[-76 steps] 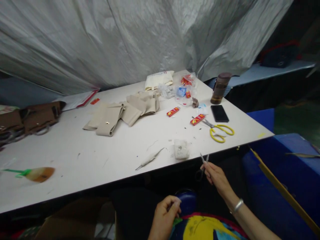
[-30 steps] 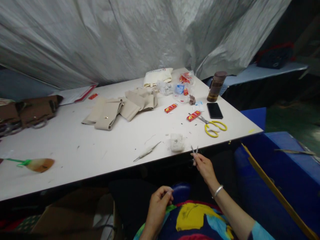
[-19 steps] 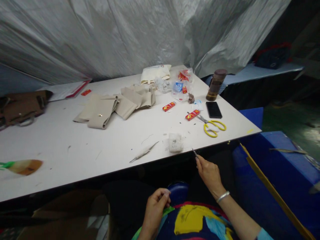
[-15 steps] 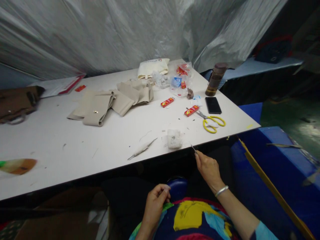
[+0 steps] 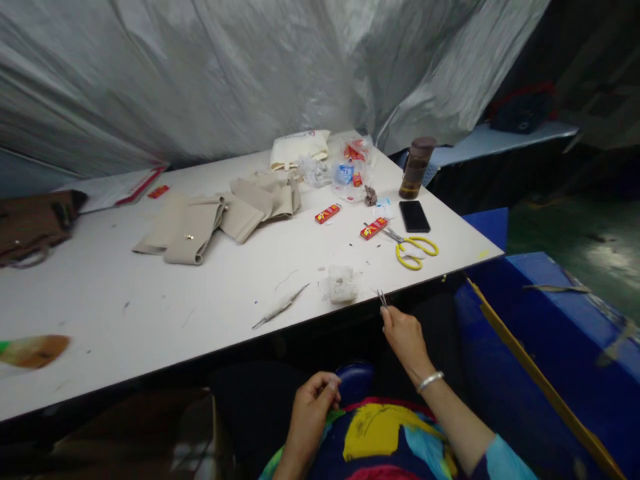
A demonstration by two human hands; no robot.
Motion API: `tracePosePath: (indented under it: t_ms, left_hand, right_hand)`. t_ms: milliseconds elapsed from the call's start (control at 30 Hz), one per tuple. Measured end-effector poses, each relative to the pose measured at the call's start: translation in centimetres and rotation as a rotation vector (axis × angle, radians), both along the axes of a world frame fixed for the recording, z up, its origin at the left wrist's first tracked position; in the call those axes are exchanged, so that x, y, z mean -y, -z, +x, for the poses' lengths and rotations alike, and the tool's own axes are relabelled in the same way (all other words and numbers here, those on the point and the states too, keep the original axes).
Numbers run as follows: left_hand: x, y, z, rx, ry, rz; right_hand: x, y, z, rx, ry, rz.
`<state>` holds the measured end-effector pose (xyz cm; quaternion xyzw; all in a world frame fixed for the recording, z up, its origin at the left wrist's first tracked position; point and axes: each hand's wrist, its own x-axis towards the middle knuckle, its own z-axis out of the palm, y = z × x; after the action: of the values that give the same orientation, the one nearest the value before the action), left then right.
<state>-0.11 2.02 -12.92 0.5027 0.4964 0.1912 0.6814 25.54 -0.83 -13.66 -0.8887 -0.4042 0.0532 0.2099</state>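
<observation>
My right hand is at the table's front edge, its fingers closed around metal tweezers. The two slim prongs point up over the edge and stand slightly apart. To their left on the table lies a small whitish square block with something tiny on top, too small to make out. Below the table edge, close to my body, my left hand has its fingertips pinched together. Whatever is between them, if anything, does not show. A thin pointed tool with a wrapped whitish middle rests left of the block.
Yellow-handled scissors, a black phone, red boxes and a bottle occupy the right side. Folded beige pieces lie mid-left. A brown bag stands far left. Blue panels border the right.
The view has shifted slightly. The tweezers have turned, so both prongs now show apart. My left hand stays pinched in about the same place.
</observation>
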Motion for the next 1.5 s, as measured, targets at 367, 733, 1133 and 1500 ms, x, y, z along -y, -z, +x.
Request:
tracePosePath:
  t_ms: [367, 733, 1133, 1500]
  left_hand:
    - [-0.1, 0.8, 0.8, -0.029, 0.016, 0.001]
    - [-2.6, 0.1, 12.2, 0.142, 0.188, 0.157]
    - [-2.3, 1.8, 14.3, 0.227, -0.093, -0.090]
    - [-1.4, 2.5, 13.8, 0.302, -0.181, -0.269]
  right_hand:
    - [2.0, 2.5, 0.4, -0.209, 0.024, 0.157]
    - [1.8, 5.7, -0.1, -0.538, -0.083, 0.397]
    - [4.8, 3.8, -4.0, -0.444, -0.265, 0.342]
    - [6.2, 0.0, -0.9, -0.359, -0.199, 0.343]
